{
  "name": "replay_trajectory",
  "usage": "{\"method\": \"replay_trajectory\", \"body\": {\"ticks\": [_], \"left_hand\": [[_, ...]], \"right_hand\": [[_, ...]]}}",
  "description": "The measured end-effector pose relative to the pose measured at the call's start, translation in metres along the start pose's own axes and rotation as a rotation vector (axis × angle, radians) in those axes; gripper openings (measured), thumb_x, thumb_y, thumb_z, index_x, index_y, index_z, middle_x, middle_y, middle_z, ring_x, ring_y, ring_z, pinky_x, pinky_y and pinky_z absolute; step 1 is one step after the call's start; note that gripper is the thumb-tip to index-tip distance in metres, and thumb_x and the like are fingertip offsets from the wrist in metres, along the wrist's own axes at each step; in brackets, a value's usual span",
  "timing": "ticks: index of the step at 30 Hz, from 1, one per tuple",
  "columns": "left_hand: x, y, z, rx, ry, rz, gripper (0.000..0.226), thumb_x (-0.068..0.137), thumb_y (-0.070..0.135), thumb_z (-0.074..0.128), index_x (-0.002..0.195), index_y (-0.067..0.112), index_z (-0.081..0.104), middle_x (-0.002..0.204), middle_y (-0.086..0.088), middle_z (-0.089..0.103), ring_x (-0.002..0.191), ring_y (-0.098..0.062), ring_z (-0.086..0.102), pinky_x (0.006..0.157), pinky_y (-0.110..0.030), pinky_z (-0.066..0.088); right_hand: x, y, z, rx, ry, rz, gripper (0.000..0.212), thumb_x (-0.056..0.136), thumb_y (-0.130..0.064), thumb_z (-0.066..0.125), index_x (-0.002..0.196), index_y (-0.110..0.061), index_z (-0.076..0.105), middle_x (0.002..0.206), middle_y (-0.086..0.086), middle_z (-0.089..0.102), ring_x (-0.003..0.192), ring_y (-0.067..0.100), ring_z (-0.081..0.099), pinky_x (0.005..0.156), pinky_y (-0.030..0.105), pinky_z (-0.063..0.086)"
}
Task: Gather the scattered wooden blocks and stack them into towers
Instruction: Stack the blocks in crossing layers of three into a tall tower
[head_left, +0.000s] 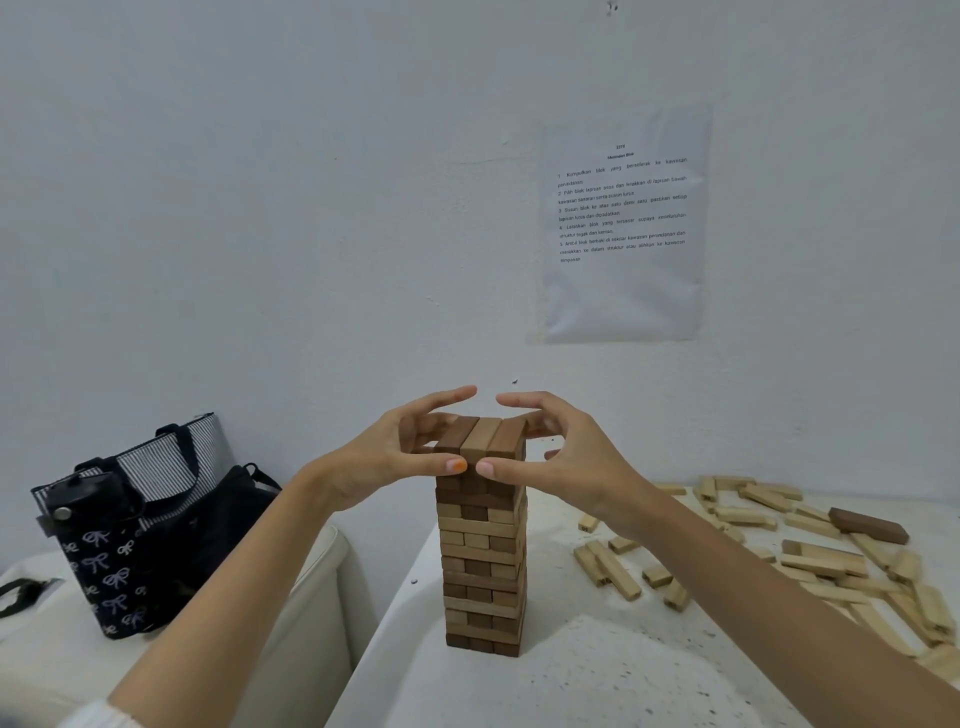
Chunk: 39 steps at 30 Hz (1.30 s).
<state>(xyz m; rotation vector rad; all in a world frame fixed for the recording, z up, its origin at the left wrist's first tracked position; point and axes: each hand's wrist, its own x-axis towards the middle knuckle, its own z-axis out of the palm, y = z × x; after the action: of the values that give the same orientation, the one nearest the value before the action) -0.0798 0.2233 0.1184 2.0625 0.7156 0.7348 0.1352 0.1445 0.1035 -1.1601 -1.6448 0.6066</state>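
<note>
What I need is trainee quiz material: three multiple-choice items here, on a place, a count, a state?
1. Where do the loose blocks lie, seen from the tower? A) left B) right C) on top
2. How many blocks form the top layer? A) two B) three C) five
3. What do the left hand and right hand do? A) both grip the top layer B) both hang idle C) both lift loose blocks
Answers: B, scattered on its right; B, three side by side; A, both clasp it.

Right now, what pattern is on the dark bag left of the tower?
The bag is navy with white bows, striped at top, in the head view.
</note>
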Motion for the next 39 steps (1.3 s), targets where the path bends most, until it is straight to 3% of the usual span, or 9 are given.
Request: {"method": "replay_trajectory", "body": {"ticks": [9, 18, 22, 24, 27, 30, 33, 37, 39], "left_hand": [[-0.001, 0.002, 0.004, 0.002, 0.007, 0.011, 0.091, 0.058, 0.058, 0.082, 0.138, 0.037, 0.043, 0.128, 0.003, 0.061, 0.122, -0.016, 0.055, 0.103, -0.033, 0.045], [-0.005, 0.002, 0.009, -0.032, 0.016, 0.006, 0.090, 0.058, 0.061, 0.081, 0.137, 0.041, 0.044, 0.131, 0.005, 0.058, 0.123, -0.014, 0.053, 0.105, -0.033, 0.043], [-0.009, 0.001, 0.011, -0.027, 0.013, -0.003, 0.097, 0.058, 0.068, 0.076, 0.142, 0.044, 0.034, 0.135, 0.010, 0.054, 0.125, -0.009, 0.051, 0.104, -0.025, 0.041], [-0.011, -0.001, 0.015, -0.074, 0.076, -0.023, 0.102, 0.054, 0.078, 0.070, 0.142, 0.044, 0.031, 0.138, 0.013, 0.050, 0.127, -0.008, 0.048, 0.101, -0.022, 0.038], [-0.016, -0.003, 0.021, -0.345, 0.261, -0.055, 0.086, 0.068, 0.074, 0.055, 0.142, 0.032, 0.038, 0.139, 0.010, 0.051, 0.131, -0.012, 0.045, 0.106, -0.029, 0.035], [-0.025, 0.005, 0.034, -0.509, 0.401, -0.070, 0.063, 0.091, 0.058, 0.036, 0.140, 0.018, 0.045, 0.139, 0.001, 0.054, 0.128, -0.013, 0.049, 0.111, -0.033, 0.032], [-0.029, 0.014, 0.053, -0.488, 0.499, -0.125, 0.060, 0.096, 0.054, 0.026, 0.140, 0.018, 0.046, 0.140, 0.002, 0.052, 0.127, -0.012, 0.049, 0.113, -0.035, 0.030], [-0.030, 0.024, 0.070, -0.449, 0.520, -0.201, 0.066, 0.093, 0.063, 0.024, 0.143, 0.024, 0.042, 0.143, 0.003, 0.048, 0.130, -0.015, 0.046, 0.118, -0.042, 0.020], [-0.031, 0.029, 0.077, -0.437, 0.523, -0.207, 0.066, 0.092, 0.065, 0.023, 0.142, 0.027, 0.043, 0.142, 0.004, 0.049, 0.131, -0.014, 0.043, 0.117, -0.039, 0.020]], "right_hand": [[-0.001, -0.001, 0.001, 0.002, 0.003, 0.014, 0.067, 0.067, -0.042, 0.085, 0.126, -0.040, 0.053, 0.114, -0.009, 0.063, 0.110, -0.001, 0.054, 0.082, 0.015, 0.042], [-0.004, -0.004, 0.003, 0.033, -0.003, 0.054, 0.070, 0.066, -0.045, 0.084, 0.128, -0.041, 0.051, 0.116, -0.009, 0.063, 0.113, 0.002, 0.054, 0.085, 0.018, 0.043], [-0.010, -0.007, 0.004, 0.051, -0.032, 0.077, 0.097, 0.060, -0.057, 0.078, 0.144, -0.043, 0.031, 0.133, -0.012, 0.053, 0.124, 0.004, 0.046, 0.099, 0.027, 0.038], [-0.017, -0.011, 0.003, 0.133, -0.052, 0.117, 0.099, 0.066, -0.062, 0.076, 0.148, -0.044, 0.023, 0.146, -0.010, 0.040, 0.132, 0.011, 0.039, 0.101, 0.030, 0.031], [-0.029, -0.017, 0.005, 0.292, 0.012, 0.219, 0.075, 0.084, -0.059, 0.056, 0.149, -0.041, 0.024, 0.154, -0.007, 0.030, 0.140, 0.021, 0.031, 0.105, 0.039, 0.022], [-0.034, -0.014, 0.013, 0.343, 0.125, 0.289, 0.052, 0.101, -0.046, 0.032, 0.150, -0.030, 0.029, 0.156, -0.004, 0.030, 0.142, 0.018, 0.029, 0.112, 0.039, 0.018], [-0.033, -0.018, 0.026, 0.376, 0.152, 0.317, 0.055, 0.102, -0.048, 0.024, 0.153, -0.026, 0.024, 0.159, -0.006, 0.024, 0.145, 0.013, 0.024, 0.116, 0.036, 0.014], [-0.027, -0.026, 0.044, 0.412, 0.167, 0.336, 0.063, 0.099, -0.059, 0.017, 0.155, -0.031, 0.010, 0.162, -0.012, 0.006, 0.148, 0.008, 0.007, 0.118, 0.036, 0.007], [-0.025, -0.029, 0.051, 0.426, 0.153, 0.343, 0.067, 0.097, -0.064, 0.015, 0.155, -0.033, 0.003, 0.162, -0.013, 0.000, 0.149, 0.008, 0.002, 0.120, 0.039, 0.004]]}}
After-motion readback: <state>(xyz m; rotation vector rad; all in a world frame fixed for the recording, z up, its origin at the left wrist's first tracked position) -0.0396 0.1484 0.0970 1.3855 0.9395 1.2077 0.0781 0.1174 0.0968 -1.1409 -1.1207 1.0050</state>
